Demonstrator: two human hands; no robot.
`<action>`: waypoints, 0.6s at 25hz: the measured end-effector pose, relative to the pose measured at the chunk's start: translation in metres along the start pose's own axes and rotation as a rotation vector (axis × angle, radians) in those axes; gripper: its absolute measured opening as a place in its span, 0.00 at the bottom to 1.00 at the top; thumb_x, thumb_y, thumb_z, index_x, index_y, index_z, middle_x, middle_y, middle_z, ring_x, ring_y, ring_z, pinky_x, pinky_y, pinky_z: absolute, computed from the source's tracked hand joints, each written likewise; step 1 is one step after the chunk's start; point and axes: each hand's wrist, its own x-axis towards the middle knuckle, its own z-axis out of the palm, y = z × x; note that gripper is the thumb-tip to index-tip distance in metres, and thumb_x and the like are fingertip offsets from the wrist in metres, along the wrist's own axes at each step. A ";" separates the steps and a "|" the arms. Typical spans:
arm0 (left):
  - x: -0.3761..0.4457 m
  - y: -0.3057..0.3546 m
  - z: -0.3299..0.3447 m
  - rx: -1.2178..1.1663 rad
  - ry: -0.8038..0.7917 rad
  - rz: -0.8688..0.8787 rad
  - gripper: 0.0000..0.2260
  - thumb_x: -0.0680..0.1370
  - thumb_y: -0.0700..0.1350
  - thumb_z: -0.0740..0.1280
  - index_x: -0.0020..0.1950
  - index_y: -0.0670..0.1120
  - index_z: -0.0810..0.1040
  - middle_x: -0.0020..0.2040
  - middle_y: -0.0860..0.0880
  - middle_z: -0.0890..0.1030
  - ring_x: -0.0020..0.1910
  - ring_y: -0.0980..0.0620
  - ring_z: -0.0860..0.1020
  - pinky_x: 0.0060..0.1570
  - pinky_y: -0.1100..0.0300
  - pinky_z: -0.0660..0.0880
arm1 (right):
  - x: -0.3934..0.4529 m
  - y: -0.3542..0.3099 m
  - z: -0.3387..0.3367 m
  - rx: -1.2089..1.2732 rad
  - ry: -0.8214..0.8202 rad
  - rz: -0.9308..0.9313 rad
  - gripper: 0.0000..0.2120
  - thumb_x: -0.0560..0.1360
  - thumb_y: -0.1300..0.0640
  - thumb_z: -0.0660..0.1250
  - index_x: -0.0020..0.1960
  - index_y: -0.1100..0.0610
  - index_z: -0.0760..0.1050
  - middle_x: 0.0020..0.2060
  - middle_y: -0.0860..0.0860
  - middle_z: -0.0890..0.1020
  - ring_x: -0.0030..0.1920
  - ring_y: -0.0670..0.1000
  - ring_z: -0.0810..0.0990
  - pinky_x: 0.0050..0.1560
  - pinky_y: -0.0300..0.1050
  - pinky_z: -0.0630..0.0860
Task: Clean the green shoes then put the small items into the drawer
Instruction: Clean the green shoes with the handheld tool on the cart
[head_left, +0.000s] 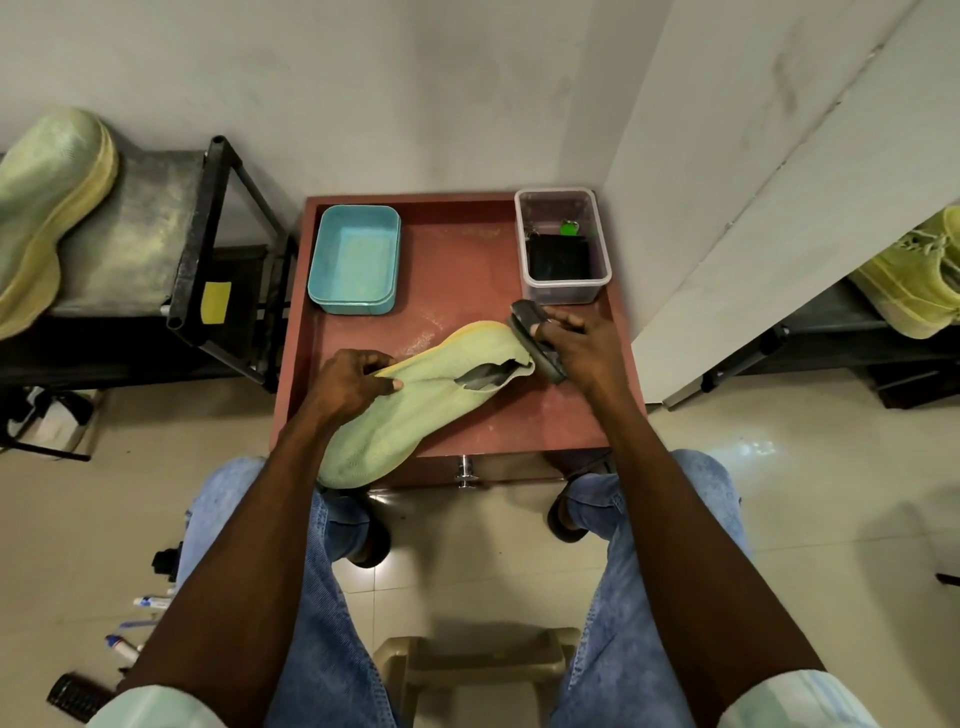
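Observation:
A pale green knit shoe lies on its side across the small red-brown table, toe hanging over the near edge. My left hand grips the shoe at its middle, by the yellow sole edge. My right hand holds a dark brush against the shoe's heel and collar. A clear plastic box at the table's far right holds a black wallet and a green-tagged key. The drawer knob shows under the table's front edge.
A turquoise tub stands at the table's far left. A second green shoe rests on a black rack to the left, and a third green shoe on a rack at right. Tubes and a dark brush lie on the floor at lower left.

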 end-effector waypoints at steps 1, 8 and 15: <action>-0.001 0.000 0.002 0.042 -0.001 0.004 0.15 0.73 0.41 0.73 0.60 0.44 0.81 0.53 0.46 0.83 0.49 0.49 0.80 0.51 0.56 0.75 | -0.001 0.001 0.001 -0.057 0.041 -0.003 0.13 0.72 0.58 0.72 0.57 0.58 0.82 0.45 0.51 0.85 0.43 0.48 0.82 0.44 0.41 0.77; -0.035 0.042 0.038 0.164 0.388 0.247 0.22 0.74 0.49 0.73 0.65 0.43 0.77 0.64 0.43 0.78 0.63 0.45 0.75 0.64 0.52 0.71 | -0.007 0.004 0.002 -0.034 -0.022 0.026 0.17 0.72 0.55 0.72 0.60 0.55 0.81 0.49 0.51 0.85 0.45 0.49 0.84 0.42 0.41 0.79; -0.032 0.113 0.094 0.278 0.423 0.331 0.16 0.73 0.54 0.71 0.55 0.45 0.83 0.51 0.45 0.84 0.50 0.44 0.80 0.47 0.54 0.77 | -0.004 0.007 0.004 0.063 -0.059 0.133 0.13 0.71 0.56 0.72 0.55 0.55 0.83 0.45 0.52 0.86 0.43 0.50 0.84 0.43 0.44 0.79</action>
